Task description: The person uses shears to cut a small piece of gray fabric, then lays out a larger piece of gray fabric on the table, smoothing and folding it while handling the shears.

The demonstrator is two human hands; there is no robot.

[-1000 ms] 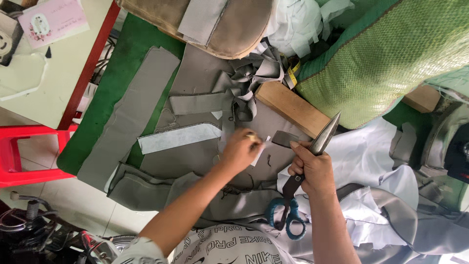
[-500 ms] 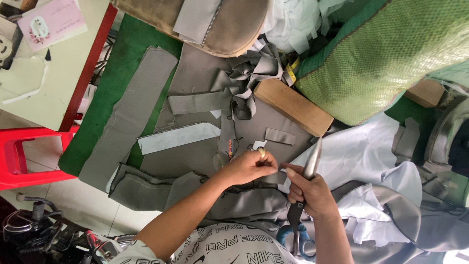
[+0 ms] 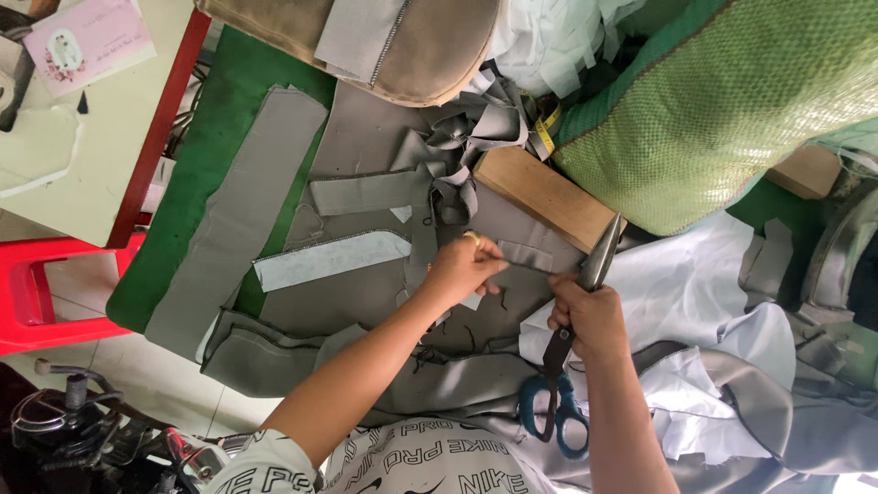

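Left hand (image 3: 462, 268) closed in a pinch on one end of a narrow grey fabric strip (image 3: 529, 267), fingertips pressed together over the grey cloth panel (image 3: 366, 293) on the green work table (image 3: 210, 183). Right hand (image 3: 590, 316) wrapped shut around large tailor's scissors (image 3: 576, 320); it grips high on the shanks just under the blades, not through the blue handle loops, which hang below near the wrist. The strip's far end runs in under the right fingers, so it spans the gap between the two hands, taut and nearly level. Blades point up and away, closed as far as can be seen, tips close to a wooden block (image 3: 544, 197). Strip looks thin, limp and light; it would sag and twist unless held at both ends, best pinched near the ends. Scissors look heavy, stiff steel. A white strip (image 3: 329, 259) lies left of the hands; green woven sack (image 3: 722, 110) beyond the block.
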